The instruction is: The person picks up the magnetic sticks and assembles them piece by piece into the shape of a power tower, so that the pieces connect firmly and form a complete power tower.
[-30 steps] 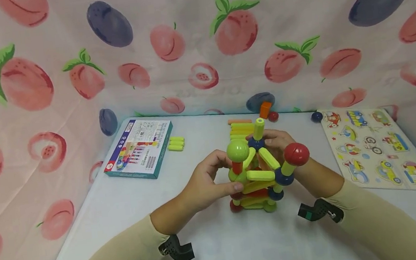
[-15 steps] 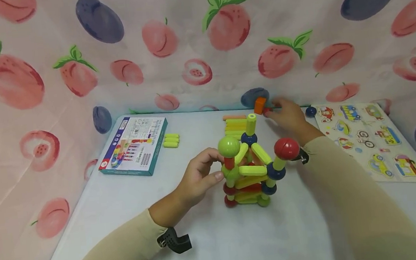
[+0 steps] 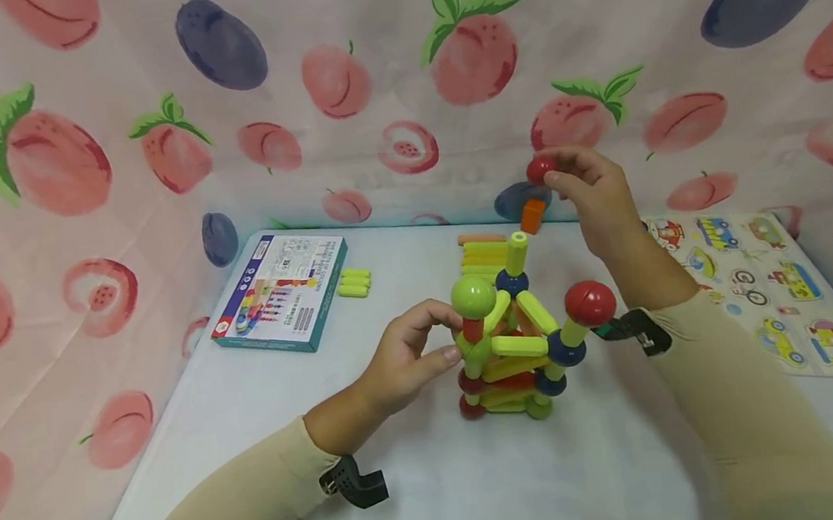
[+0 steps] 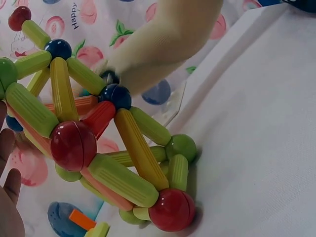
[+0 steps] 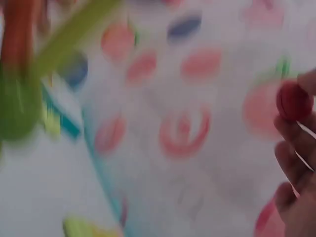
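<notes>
A standing frame of magnetic rods and balls [image 3: 519, 346] sits on the table in front of me, with yellow-green, orange and red rods between blue, red and green balls. My left hand [image 3: 404, 362] holds its left side, thumb and forefinger at an upper green ball; part of that forefinger is hidden behind it. At the back right, my right hand [image 3: 595, 201] pinches a red ball [image 3: 541, 168] between thumb and fingers, raised off the table. In the right wrist view the same red ball [image 5: 295, 101] shows at the fingertips.
Behind the frame lie several yellow and orange rods [image 3: 484, 255] and an orange block [image 3: 532, 216]. Several green rods [image 3: 354, 283] lie beside a toy box [image 3: 280, 294] at left. A picture puzzle board [image 3: 774, 292] lies at right. A fruit-print cloth [image 3: 398, 69] hangs behind the table.
My right hand left the frame, reached to the back of the table and took the red ball, then lifted it. My left hand stays at the frame; its thumb has drawn back slightly.
</notes>
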A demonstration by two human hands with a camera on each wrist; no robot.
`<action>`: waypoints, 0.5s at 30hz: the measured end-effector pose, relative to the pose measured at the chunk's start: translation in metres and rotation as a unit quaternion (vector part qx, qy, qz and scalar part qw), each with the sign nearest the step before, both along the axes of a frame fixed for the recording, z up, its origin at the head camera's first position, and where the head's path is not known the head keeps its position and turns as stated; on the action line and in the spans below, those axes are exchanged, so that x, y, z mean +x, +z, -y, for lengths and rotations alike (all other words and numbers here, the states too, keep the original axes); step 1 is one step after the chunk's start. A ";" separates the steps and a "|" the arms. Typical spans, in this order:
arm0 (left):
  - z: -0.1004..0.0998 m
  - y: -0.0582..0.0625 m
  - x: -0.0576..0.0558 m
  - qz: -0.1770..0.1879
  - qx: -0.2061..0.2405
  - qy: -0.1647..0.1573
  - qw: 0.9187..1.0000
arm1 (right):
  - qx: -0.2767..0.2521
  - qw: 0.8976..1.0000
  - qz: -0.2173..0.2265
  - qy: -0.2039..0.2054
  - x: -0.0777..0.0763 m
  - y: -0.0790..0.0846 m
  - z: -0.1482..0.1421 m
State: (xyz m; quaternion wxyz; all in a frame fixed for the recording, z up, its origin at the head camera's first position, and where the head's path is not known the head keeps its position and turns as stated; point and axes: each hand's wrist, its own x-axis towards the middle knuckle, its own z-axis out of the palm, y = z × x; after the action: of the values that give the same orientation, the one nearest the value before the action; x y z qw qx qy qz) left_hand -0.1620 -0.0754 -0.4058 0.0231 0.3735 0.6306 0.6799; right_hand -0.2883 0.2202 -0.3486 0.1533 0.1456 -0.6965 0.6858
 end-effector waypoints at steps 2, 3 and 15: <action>-0.001 0.000 0.000 -0.006 -0.002 -0.001 1.000 | -0.052 0.990 -0.049 0.120 0.023 0.020 0.005; -0.001 0.001 -0.001 -0.009 -0.002 -0.001 1.000 | -0.052 0.983 -0.073 0.163 0.033 0.026 0.007; -0.001 -0.002 -0.002 -0.003 0.010 -0.004 1.000 | 0.001 0.950 -0.152 0.274 0.059 0.032 0.020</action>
State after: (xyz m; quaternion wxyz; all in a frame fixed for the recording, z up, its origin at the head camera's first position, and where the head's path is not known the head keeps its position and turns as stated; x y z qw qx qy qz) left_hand -0.1639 -0.0745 -0.4075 0.0208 0.3782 0.6225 0.6848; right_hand -0.2295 0.2001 -0.3169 0.0633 0.4336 -0.5988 0.6704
